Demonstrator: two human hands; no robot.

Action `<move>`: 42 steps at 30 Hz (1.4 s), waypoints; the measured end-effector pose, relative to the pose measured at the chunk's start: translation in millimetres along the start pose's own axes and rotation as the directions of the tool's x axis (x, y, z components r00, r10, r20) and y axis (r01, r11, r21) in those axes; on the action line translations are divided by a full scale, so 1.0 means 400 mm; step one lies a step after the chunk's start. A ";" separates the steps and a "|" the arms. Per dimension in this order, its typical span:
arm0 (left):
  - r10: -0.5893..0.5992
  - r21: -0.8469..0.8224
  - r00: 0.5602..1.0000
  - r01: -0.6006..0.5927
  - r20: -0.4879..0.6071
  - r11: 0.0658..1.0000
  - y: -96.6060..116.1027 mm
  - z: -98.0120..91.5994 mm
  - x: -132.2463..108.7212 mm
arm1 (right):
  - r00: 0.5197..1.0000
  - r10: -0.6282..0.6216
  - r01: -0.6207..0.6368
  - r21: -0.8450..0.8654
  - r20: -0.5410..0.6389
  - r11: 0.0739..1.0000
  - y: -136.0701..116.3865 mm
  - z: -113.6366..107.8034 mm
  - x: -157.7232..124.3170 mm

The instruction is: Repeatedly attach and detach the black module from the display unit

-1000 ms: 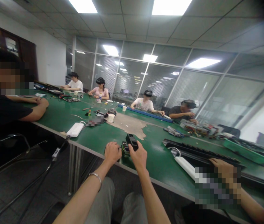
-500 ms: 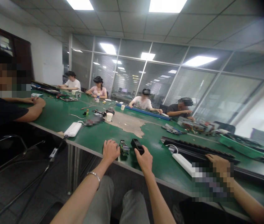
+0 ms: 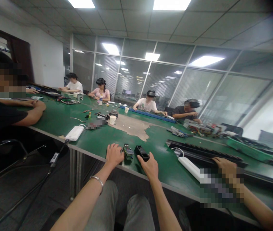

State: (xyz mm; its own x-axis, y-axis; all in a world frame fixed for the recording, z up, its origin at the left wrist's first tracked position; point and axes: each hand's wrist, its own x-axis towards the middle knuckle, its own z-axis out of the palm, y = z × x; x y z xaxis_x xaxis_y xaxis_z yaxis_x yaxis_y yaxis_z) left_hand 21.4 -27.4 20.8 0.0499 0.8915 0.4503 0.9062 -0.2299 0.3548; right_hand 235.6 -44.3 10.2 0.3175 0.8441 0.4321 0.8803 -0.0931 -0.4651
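Observation:
My left hand [image 3: 114, 154] rests on the green table's near edge, its fingers bent but not closed, palm down. Right beside its thumb lies a small green circuit board assembly [image 3: 128, 151] with metal-coloured parts. Whether the thumb touches the board I cannot tell. My right hand [image 3: 150, 165] grips the near end of a black plastic housing [image 3: 141, 152] between thumb and fingers. This housing is box-shaped with recesses on its upper face, and it sits low at the table, just right of the board.
On the right, a co-worker's hand [image 3: 225, 166] reaches over a long black rail [image 3: 206, 152] near a white power bank [image 3: 190, 168]. Another white block [image 3: 75, 133] with cables, a paper cup [image 3: 112, 120] and a green basket [image 3: 252, 150] are on the table [image 3: 98, 146]. Several people sit around it.
The black housing has tipped down to lie flatter, held in my right hand. My left hand and the circuit board keep their places. The view has shifted slightly.

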 end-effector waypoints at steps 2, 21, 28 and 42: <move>-0.007 0.012 1.000 0.007 0.011 1.000 0.000 0.002 0.001 | 0.999 0.006 -0.006 -0.015 0.032 1.000 -0.002 -0.005 -0.004; -0.001 -0.026 1.000 0.000 -0.026 1.000 -0.011 0.013 0.001 | 1.000 0.005 0.001 0.235 -0.027 0.972 -0.213 -0.050 -0.023; -0.020 -0.017 1.000 0.019 -0.014 1.000 -0.010 0.000 -0.002 | 0.999 0.031 -0.034 0.090 0.030 0.995 -0.252 -0.036 -0.032; -0.023 -0.024 1.000 0.023 0.011 0.999 -0.011 -0.005 0.000 | 0.995 0.022 -0.013 -0.082 0.101 0.997 -0.259 -0.006 -0.057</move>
State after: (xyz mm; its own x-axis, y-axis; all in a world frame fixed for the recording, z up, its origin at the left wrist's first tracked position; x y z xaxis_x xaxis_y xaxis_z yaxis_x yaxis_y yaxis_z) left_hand 16.5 -27.4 20.8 0.0336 0.9009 0.4326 0.8969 -0.2182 0.3847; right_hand 138.1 -55.1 50.3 0.2992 0.8909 0.3417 0.9019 -0.1471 -0.4060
